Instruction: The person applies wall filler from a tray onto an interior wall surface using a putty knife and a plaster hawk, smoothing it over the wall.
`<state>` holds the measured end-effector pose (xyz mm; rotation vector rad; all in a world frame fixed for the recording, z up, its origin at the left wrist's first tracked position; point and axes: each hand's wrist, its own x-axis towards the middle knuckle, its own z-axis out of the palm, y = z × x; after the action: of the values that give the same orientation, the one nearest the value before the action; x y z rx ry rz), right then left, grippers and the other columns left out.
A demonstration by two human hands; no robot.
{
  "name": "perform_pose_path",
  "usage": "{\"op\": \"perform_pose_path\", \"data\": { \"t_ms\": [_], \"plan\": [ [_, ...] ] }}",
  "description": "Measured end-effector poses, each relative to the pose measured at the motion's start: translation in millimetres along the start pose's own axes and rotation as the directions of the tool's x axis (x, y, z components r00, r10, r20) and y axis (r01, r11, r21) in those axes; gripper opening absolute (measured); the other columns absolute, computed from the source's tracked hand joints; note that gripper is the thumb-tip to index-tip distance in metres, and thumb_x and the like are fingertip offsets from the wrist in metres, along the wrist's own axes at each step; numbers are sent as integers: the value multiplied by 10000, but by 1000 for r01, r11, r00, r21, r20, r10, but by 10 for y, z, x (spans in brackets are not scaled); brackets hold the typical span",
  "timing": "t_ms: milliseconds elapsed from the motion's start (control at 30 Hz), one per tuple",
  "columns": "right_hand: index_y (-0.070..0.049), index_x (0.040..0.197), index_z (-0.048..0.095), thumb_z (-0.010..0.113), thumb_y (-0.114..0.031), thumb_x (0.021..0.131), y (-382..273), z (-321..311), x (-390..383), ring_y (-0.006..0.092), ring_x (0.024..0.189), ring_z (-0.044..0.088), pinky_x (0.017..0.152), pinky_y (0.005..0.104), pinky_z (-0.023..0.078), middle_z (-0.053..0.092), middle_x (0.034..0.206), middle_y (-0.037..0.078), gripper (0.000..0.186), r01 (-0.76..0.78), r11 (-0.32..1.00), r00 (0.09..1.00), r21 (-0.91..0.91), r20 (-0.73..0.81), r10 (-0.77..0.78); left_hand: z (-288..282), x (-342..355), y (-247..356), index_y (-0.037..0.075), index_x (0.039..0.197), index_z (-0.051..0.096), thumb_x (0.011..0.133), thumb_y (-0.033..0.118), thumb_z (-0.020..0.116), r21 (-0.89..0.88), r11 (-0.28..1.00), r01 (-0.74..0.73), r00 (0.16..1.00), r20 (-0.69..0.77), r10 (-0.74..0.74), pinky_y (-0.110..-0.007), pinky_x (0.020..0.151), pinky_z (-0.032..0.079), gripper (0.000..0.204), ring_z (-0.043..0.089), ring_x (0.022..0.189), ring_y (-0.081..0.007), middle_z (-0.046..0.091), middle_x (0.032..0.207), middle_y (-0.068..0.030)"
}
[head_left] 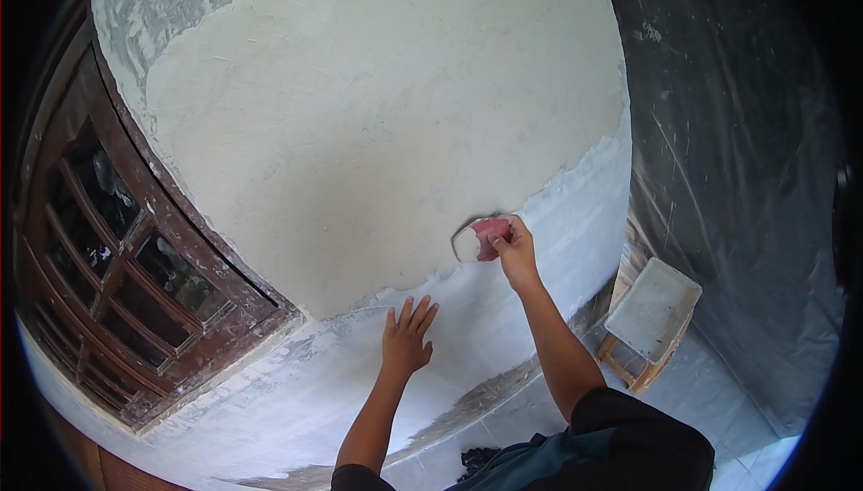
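Note:
My right hand [515, 253] pinches a small red putty spreader [490, 232], with pale putty on its left part. It is at the wall, along the lower edge of a broad cream layer of putty [387, 123]. My left hand [409, 338] is open, its fingers spread and pointing up. It is near the whiter wall surface [333, 383], just below the putty's ragged edge. Whether its fingertips touch the wall, I cannot tell.
To the left, a brown wooden window frame [135, 248] with glass panes borders the wall. Dark plastic sheeting [728, 132] hangs at the right. Below it, a putty-smeared tray [654, 307] rests on a wooden stool [643, 374]. A black bundle [476, 461] lies on the floor.

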<state>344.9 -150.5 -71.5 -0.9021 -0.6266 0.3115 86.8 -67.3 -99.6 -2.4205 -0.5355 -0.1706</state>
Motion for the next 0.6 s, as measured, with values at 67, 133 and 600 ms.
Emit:
{"op": "perform_pose_path", "data": {
  "t_ms": [67,133,600],
  "plan": [
    [-17,1045,551,565,45,830,107,-74,67,130,861,581,776,259,464,609,937,58,224,1,1000,999,15,-42,0,-3,11,2,279,1472,240,721,437,643,7,1000,-3,1000,13,3,-501,1123,63,868,109,1424,-211,141,1554,43],
    [-16,1036,552,561,58,822,134,-204,130,131,854,581,762,261,470,609,944,63,226,-28,992,990,123,-131,44,-23,32,8,278,1473,237,723,437,642,10,1000,-3,1000,13,3,-502,1123,61,867,108,1424,-211,139,1554,44],
    [-14,1040,545,546,65,839,11,-220,125,135,872,581,792,265,463,614,950,66,216,-59,991,993,118,-95,70,9,20,12,285,1473,236,720,416,645,-26,1000,9,1000,8,-9,-504,1124,60,867,107,1426,-211,138,1555,46]
  ]
}}
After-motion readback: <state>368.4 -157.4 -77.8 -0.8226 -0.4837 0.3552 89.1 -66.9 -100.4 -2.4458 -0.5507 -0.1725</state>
